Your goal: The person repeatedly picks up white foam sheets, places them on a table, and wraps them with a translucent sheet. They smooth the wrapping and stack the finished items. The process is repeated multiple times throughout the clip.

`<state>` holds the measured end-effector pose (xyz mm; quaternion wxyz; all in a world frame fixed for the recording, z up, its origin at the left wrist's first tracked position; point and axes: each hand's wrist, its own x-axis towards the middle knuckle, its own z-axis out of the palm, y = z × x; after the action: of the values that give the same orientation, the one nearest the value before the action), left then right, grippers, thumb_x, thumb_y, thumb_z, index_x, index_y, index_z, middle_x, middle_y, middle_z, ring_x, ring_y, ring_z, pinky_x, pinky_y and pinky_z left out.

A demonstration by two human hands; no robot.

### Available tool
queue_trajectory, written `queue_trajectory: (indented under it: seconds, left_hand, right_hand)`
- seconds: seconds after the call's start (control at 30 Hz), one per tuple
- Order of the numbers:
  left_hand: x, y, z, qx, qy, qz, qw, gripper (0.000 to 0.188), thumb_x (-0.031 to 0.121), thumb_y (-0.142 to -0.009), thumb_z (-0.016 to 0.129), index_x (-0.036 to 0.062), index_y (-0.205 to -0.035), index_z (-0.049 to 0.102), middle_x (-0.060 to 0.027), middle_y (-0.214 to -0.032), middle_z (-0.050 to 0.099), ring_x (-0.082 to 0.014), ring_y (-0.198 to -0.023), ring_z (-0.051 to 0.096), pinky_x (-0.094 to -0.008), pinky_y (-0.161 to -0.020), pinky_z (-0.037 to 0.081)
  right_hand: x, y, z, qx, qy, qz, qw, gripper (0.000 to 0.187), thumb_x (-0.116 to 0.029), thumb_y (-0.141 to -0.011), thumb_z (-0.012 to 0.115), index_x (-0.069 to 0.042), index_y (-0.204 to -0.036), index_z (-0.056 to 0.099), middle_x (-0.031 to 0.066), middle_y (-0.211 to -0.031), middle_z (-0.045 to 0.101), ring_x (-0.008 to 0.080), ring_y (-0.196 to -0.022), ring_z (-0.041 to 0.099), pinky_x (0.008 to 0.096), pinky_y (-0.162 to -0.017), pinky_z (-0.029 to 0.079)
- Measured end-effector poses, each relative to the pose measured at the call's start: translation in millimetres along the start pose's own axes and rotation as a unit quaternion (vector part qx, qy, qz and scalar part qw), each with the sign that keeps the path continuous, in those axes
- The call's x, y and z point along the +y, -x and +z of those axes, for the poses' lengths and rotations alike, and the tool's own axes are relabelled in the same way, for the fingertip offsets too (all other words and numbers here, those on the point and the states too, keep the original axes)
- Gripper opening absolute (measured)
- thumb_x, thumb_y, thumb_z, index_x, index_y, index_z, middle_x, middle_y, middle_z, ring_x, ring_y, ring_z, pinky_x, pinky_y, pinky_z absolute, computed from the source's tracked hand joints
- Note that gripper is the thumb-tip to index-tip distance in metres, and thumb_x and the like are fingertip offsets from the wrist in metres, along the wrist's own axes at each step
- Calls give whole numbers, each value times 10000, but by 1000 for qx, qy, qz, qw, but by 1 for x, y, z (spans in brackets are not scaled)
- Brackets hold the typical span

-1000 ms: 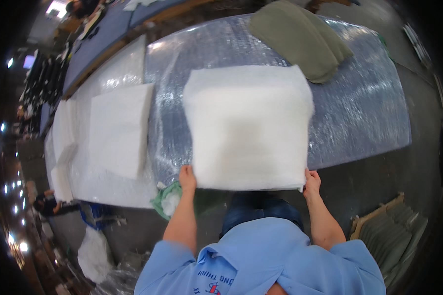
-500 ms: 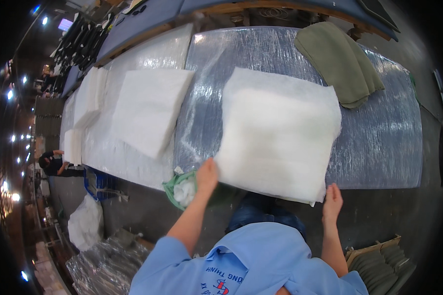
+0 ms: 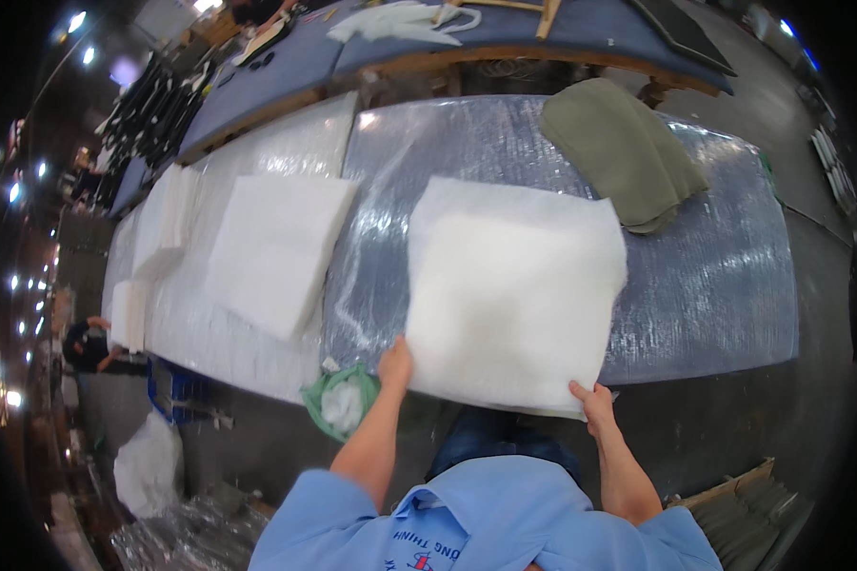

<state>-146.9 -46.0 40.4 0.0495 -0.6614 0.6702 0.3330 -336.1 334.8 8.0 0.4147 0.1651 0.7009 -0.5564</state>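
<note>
A squarish piece of white wadding [image 3: 514,305] lies before me on the plastic-covered table [image 3: 705,305]. Its far strip looks thinner and more see-through than the creamy middle. My left hand [image 3: 396,364] is closed at the near left edge, fingers partly hidden. At the near right corner my right hand [image 3: 594,403] pinches the wadding, thumb on top and the other fingers underneath. Beyond the wadding's far right corner rest several olive-green fabric pieces [image 3: 619,157], overlapping. A second stack of white wadding [image 3: 281,252] lies to the left.
A green bag [image 3: 316,402] with white fluff hangs by the table's near edge, beside my left forearm. More wadding stacks [image 3: 157,224] stand farther left, near another person [image 3: 88,344]. A blue-topped table [image 3: 514,33] runs along the back. A wooden-edged rack [image 3: 733,485] stands behind my right side.
My right hand has moved left and taken hold of the wadding's near right corner, where it was apart before. My left hand stays at the left edge. The view has tilted up slightly.
</note>
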Motion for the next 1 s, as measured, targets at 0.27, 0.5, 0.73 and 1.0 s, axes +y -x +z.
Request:
queue_trajectory:
  seconds: [0.27,0.5,0.73,1.0]
  left_hand:
    - [-29,38,18,-26,94,-67,993,737,588,-1019,393,-53,-1198,710,-307,-1192,689,-458,-1181,627,-484,-1036,456]
    - [30,6,-26,7,-12,181,983,542,388,-1024,534,-58,-1319,624,-262,-1313,653,-418,-1177,643,-480,-1031,473]
    - [122,-16,51,35,-29,270,962,628,317,-1023,555,-78,-1494,426,-292,-1537,444,-384,-1462,403,-418,-1226,289]
    - [138,-58,41,5,52,143,988,521,386,-1018,545,-61,-1280,606,-248,-1209,673,-383,-1143,636,-432,-999,472]
  right_hand:
    - [-2,13,-37,-45,92,41,994,461,-250,-902,787,48,-1237,681,152,-1148,737,237,-1049,698,366,-928,537]
    - [-78,17,-63,224,387,-200,872,677,-355,-861,771,17,-1393,577,259,-1394,591,375,-1262,595,424,-1046,478]
    - [-128,-64,21,216,351,-243,878,798,-364,-861,764,48,-1474,462,281,-1461,524,404,-1351,521,443,-1111,429]
    - [-150,-94,20,119,340,-138,923,753,-348,-780,841,48,-1358,564,261,-1304,652,379,-1218,636,415,-1053,486]
